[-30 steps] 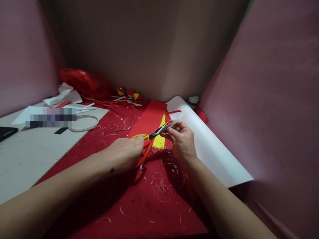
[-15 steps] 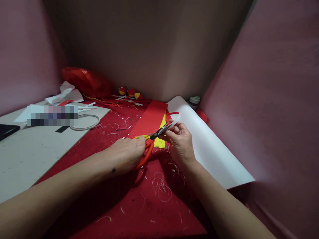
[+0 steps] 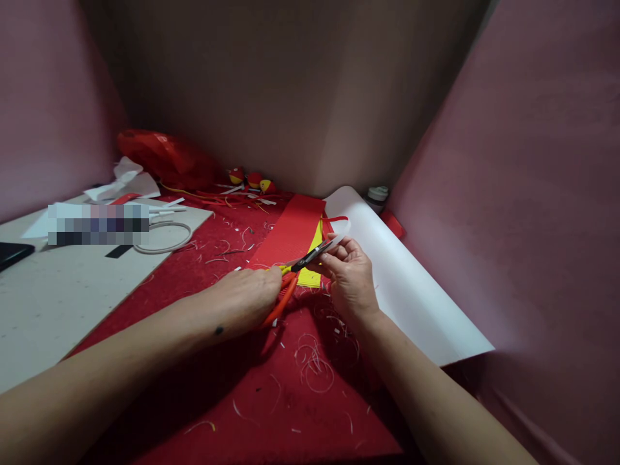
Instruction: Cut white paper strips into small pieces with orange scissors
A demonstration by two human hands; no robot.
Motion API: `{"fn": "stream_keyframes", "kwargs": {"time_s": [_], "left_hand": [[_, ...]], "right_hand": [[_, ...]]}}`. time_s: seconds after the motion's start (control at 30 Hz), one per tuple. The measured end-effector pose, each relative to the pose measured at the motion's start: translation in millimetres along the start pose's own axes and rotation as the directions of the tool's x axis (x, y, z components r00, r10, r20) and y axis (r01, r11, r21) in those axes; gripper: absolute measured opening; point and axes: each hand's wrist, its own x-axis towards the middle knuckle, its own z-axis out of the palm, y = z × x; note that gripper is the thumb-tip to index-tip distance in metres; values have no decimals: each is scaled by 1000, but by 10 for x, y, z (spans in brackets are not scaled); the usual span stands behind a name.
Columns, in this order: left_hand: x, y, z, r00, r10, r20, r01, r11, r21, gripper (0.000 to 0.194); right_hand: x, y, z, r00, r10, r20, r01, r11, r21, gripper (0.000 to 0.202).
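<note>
My left hand (image 3: 254, 290) is closed around the handles of a pair of scissors (image 3: 299, 263), one handle yellow and one orange. The dark blades point up and right, nearly together, with their tips beside my right fingers. My right hand (image 3: 351, 268) pinches a thin strip (image 3: 339, 218), white near the fingers and red where it curls behind them. Whether the blades touch the strip is hard to see. Below the hands lie a red ribbed sheet (image 3: 295, 226) and a yellow ribbed sheet (image 3: 309, 278), partly hidden by the scissors.
A large white sheet (image 3: 411, 290) curls up on the right. At the back are a red plastic bag (image 3: 165, 155), several small red-and-yellow balls (image 3: 254, 180) and a lidded container (image 3: 376, 197). A pale board (image 3: 72, 303) with a ring (image 3: 165, 239) lies left. Thread scraps (image 3: 314, 368) litter the red cloth.
The scissor blades have closed from partly apart to nearly together, and the handles have drawn closer. My right hand stays almost in place, still pinching the strip.
</note>
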Motion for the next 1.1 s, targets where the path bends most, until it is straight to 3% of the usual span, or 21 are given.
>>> {"fn": "stream_keyframes", "kwargs": {"time_s": [0.53,0.87,1.1], "left_hand": [[21,-3,-37,999,6,35,-4,999,-43,36],[-38,121,-240,997,36,62,-33,998,-62,21],[-51,111,-258,993,26,112,-21,998,-53,21]], "right_hand": [[5,31,-24,1000,5,4,-5,1000,1,29],[16,-4,-34,1000,17,10,-17,1000,-8,27],[88,-130,-90,995,-28,-101,24,998,-50,20]]}}
